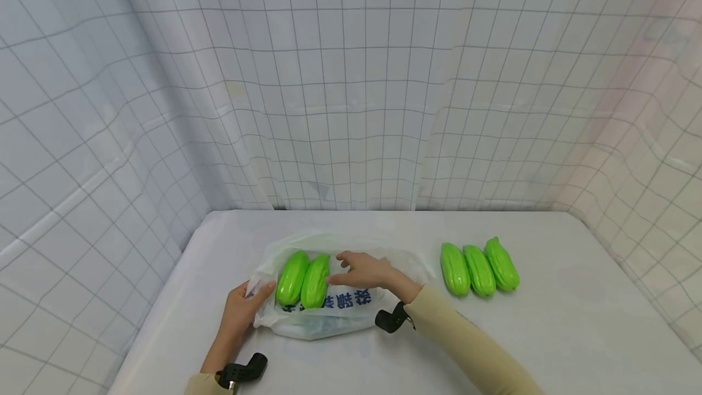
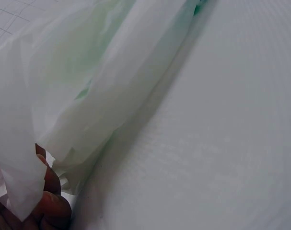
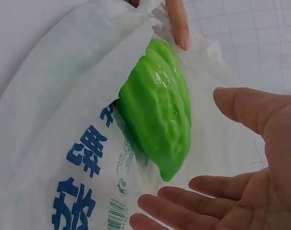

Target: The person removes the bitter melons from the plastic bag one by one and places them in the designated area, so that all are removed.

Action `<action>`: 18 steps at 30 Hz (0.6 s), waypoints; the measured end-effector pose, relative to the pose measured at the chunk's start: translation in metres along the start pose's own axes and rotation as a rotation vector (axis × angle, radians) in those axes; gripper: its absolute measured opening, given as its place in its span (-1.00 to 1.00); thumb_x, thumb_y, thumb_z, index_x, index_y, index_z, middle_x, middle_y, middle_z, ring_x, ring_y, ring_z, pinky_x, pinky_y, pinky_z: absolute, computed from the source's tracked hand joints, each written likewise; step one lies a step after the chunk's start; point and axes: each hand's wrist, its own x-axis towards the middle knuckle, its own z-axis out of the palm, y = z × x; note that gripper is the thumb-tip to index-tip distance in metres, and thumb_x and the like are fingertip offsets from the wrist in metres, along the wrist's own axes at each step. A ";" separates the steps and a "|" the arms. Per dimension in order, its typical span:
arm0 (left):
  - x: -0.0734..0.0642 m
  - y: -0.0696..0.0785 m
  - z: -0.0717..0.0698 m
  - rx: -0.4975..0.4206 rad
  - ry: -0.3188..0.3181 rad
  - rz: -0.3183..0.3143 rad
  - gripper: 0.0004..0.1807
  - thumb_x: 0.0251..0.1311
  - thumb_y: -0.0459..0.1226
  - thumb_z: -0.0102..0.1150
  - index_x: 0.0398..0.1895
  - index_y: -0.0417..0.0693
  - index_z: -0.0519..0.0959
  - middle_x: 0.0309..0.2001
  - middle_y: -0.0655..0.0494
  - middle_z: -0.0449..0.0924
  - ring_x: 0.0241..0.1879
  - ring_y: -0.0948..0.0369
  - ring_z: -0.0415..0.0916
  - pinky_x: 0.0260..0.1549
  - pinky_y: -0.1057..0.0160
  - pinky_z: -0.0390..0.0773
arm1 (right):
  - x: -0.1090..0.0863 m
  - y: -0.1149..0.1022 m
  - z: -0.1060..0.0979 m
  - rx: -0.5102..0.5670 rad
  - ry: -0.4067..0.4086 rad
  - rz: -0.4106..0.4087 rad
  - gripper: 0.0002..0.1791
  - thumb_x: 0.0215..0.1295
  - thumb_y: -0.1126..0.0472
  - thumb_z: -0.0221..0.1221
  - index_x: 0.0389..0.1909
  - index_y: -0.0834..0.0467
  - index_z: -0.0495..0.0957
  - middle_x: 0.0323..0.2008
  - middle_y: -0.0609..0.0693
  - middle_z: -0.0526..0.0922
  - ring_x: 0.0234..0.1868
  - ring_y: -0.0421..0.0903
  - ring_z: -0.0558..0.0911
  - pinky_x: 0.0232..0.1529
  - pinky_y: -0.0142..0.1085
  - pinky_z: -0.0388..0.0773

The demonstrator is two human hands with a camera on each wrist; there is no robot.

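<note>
A white plastic bag (image 1: 307, 327) with blue printed characters lies on its side, its mouth spread wide. My left hand (image 1: 239, 309) pinches the bag's left edge; in the left wrist view the thin film passes between the fingers (image 2: 52, 203). Two glossy green bitter melons, one on the left (image 1: 292, 278) and one on the right (image 1: 315, 282), lie side by side inside the bag, close to that hand. Over the bag's opening, just right of them, my right hand (image 1: 364, 270) has its fingers spread and holds nothing. The right wrist view shows its open palm beside the bumpy melon (image 3: 157, 110).
To the right of the bag, three more bitter melons (image 1: 480, 270) lie in a row on the white table (image 1: 570, 303). White gridded sheets (image 1: 351, 78) hang behind the table and along both sides.
</note>
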 end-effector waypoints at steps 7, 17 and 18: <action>0.000 0.000 0.001 -0.008 0.002 0.004 -0.30 0.11 0.11 0.26 0.06 -0.34 0.49 -0.20 -0.08 0.60 -0.38 0.18 0.49 -0.42 0.29 0.48 | 0.003 -0.005 0.011 0.022 0.033 0.013 -0.21 0.25 -0.18 0.15 0.33 0.26 0.25 0.14 0.19 0.48 0.09 0.05 0.50 -0.04 -0.11 0.47; -0.001 0.000 0.000 0.002 0.008 0.017 -0.31 0.12 0.10 0.26 0.03 -0.35 0.49 -0.23 -0.06 0.59 -0.38 0.18 0.47 -0.42 0.29 0.46 | 0.010 -0.005 0.030 0.019 0.082 0.042 -0.06 0.16 -0.28 0.19 0.34 0.30 0.20 0.10 0.19 0.51 0.06 0.03 0.52 -0.09 -0.16 0.50; -0.001 0.000 0.000 0.000 0.006 0.017 -0.31 0.12 0.09 0.26 0.04 -0.36 0.49 -0.23 -0.06 0.59 -0.37 0.18 0.48 -0.42 0.29 0.47 | 0.011 -0.005 0.031 0.027 0.088 0.039 -0.06 0.16 -0.27 0.19 0.34 0.31 0.20 0.09 0.19 0.51 0.05 0.03 0.52 -0.10 -0.16 0.50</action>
